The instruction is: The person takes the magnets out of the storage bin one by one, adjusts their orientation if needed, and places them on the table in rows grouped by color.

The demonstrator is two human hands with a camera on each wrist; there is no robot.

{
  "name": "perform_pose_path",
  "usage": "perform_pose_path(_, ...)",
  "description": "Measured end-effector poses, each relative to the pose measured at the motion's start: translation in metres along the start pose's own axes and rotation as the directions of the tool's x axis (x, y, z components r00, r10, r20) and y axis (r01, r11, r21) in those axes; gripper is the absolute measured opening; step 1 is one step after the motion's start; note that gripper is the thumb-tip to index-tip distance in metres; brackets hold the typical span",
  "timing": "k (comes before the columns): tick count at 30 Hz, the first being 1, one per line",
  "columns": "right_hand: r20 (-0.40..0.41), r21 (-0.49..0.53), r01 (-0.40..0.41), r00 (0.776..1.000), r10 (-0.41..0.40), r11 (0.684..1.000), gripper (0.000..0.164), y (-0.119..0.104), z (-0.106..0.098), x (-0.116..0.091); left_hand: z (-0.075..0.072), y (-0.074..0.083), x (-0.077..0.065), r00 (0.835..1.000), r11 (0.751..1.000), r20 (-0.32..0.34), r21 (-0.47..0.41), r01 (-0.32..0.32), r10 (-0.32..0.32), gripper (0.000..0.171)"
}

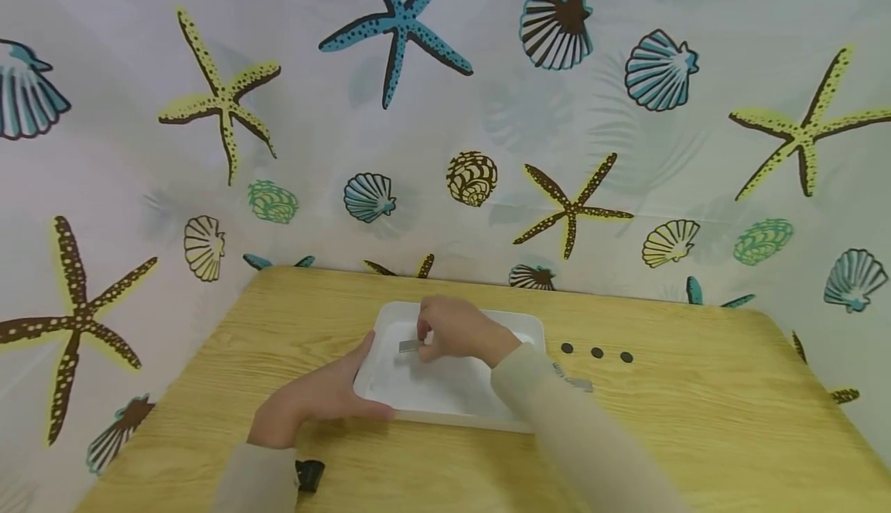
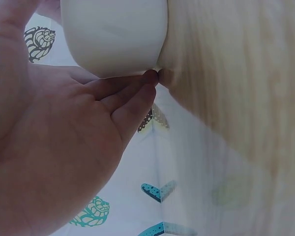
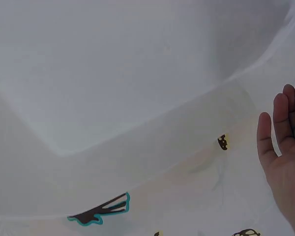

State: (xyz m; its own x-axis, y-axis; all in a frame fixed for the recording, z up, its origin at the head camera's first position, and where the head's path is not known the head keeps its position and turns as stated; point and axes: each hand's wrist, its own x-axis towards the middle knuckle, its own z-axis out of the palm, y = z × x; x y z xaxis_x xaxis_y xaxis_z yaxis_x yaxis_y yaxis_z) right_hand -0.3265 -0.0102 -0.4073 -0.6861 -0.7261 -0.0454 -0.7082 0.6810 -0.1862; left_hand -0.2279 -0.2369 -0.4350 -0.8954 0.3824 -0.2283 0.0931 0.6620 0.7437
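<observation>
A shallow white tray (image 1: pixel 445 389) with rounded corners lies on the wooden table. My left hand (image 1: pixel 327 389) holds its left end, one part of the hand along the left side and another at the front left corner. In the left wrist view, the left hand's fingers (image 2: pixel 132 101) reach under the curved white side of the tray (image 2: pixel 115 39). Over the tray, my right hand (image 1: pixel 455 329) pinches a small flat grey strip (image 1: pixel 409 346) that points left. Only the edge of the right hand (image 3: pixel 285 147) shows in the right wrist view, beside the tray's inner wall (image 3: pixel 152 132).
Three small black discs (image 1: pixel 596 353) lie in a row right of the tray. A grey flat piece with markings (image 1: pixel 579 384) sticks out from behind the right sleeve (image 1: pixel 557 405). Behind the table (image 1: pixel 668 420) hangs a cloth (image 1: pixel 431 126) printed with shells and starfish.
</observation>
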Motion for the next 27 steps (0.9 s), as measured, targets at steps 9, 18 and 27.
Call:
perform_pose_path(9,-0.055,-0.061,0.012,0.998,-0.016,0.998,0.016,0.010,-0.034,-0.028,0.000,0.002,0.000,0.999,0.999,-0.005,0.024,0.045,-0.045,0.140)
perform_pose_path(18,-0.109,-0.126,-0.011,0.994,-0.003,0.992,0.018,0.023,-0.053,-0.054,0.002,0.002,0.000,0.998,0.997,0.007,0.042,0.068,-0.069,0.139)
perform_pose_path(27,-0.146,-0.132,-0.053,0.989,0.033,0.990,0.014,0.041,-0.062,-0.086,0.002,0.004,0.002,0.999,0.999,0.024,0.025,0.025,-0.026,0.138)
